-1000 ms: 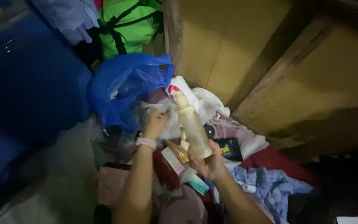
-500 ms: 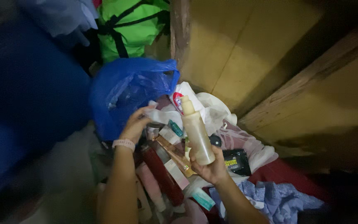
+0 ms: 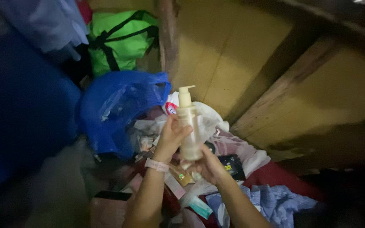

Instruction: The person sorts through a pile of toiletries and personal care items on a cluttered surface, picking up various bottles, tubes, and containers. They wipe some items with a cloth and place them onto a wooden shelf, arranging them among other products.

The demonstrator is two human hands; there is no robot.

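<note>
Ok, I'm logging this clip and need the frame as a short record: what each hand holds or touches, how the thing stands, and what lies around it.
left hand: wrapped on the side of the pump bottle, pale band on the wrist
right hand: gripping the bottle's base from below
pump bottle: pale, upright, pump head on top
behind: blue plastic bag, green bag
below: heap of small packages, blue cloth
light: dim

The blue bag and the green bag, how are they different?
The blue bag is thin, shiny, crinkled plastic; the green bag looks like cloth with black straps. The blue bag lies low, beside the left hand and the pump bottle; the green bag sits farther back, against the wooden wall. Both are brightly coloured and look stuffed.
</note>
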